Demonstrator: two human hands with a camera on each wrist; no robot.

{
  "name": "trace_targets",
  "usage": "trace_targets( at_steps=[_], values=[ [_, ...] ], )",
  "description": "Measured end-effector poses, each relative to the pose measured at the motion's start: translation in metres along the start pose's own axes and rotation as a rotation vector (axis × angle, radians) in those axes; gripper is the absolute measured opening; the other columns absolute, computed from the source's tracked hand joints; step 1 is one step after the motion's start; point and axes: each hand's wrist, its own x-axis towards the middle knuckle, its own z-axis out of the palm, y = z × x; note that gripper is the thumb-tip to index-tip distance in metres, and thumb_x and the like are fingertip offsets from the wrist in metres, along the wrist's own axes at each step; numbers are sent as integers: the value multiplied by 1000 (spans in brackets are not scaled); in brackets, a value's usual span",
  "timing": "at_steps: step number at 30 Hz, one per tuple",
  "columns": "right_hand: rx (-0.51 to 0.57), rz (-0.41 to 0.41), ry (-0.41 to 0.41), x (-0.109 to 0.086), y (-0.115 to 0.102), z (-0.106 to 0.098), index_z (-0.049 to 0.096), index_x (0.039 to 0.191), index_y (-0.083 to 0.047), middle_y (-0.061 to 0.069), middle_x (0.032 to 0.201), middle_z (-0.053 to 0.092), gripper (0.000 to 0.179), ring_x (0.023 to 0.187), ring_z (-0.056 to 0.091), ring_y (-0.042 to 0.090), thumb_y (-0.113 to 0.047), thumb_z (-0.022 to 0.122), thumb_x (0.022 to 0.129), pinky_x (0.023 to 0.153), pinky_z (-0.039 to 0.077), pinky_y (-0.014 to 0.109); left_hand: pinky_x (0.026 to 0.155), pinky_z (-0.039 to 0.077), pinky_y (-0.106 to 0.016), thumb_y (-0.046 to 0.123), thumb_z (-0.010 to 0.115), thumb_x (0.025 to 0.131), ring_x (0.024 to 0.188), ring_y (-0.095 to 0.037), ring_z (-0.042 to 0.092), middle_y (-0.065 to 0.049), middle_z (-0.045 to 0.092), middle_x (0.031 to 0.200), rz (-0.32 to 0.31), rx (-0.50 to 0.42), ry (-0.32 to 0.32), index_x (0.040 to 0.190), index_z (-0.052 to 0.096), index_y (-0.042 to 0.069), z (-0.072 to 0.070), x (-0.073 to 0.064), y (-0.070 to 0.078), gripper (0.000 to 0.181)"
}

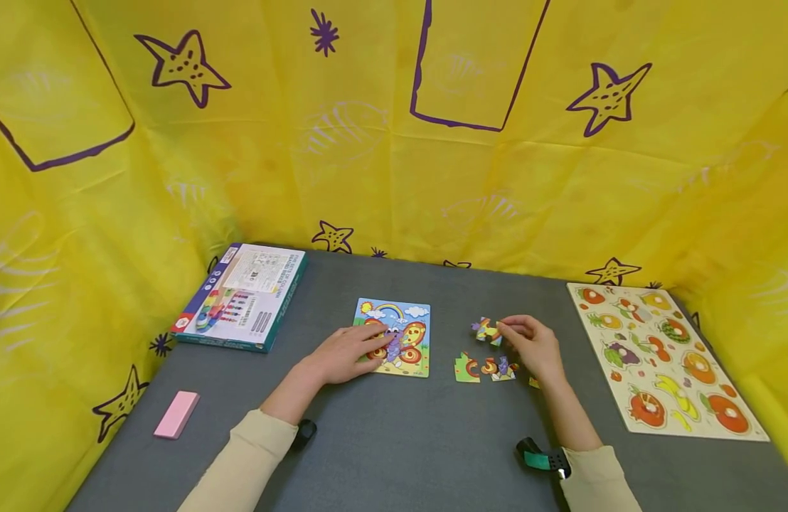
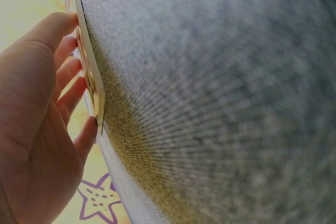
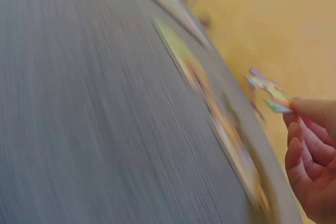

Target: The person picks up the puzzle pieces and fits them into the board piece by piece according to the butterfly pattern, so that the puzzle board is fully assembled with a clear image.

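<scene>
Pink block (image 1: 176, 414) by worktop's (image 1: 394, 455) left edge. Loose puzzle pieces (image 1: 466, 368) mid-worktop, right of butterfly puzzle (image 1: 412, 338). Left hand (image 1: 345, 353) rests on that puzzle, fingers relaxed; right hand (image 1: 536, 347) pinches puzzle piece (image 1: 487, 331), raised. Fruit board (image 1: 650, 370) along right edge. Box (image 1: 243, 299) at far-left corner.

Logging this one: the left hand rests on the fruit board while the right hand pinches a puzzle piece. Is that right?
Not quite: the left hand rests on the butterfly picture, as the head view shows. The right hand does pinch a puzzle piece.
</scene>
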Motion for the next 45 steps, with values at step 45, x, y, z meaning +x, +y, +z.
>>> trace_targets(
  at_steps=[45],
  values=[
    [-99,-109,-155,6,-46,119,71,89,-8,-1,67,61,18,43,52,13,-24,78,84,43,43,26,103,35,-53,36,52,100,138,-26,36,-7,42,150,-22,75,20,149,44,23,4,4,3,52]
  ],
)
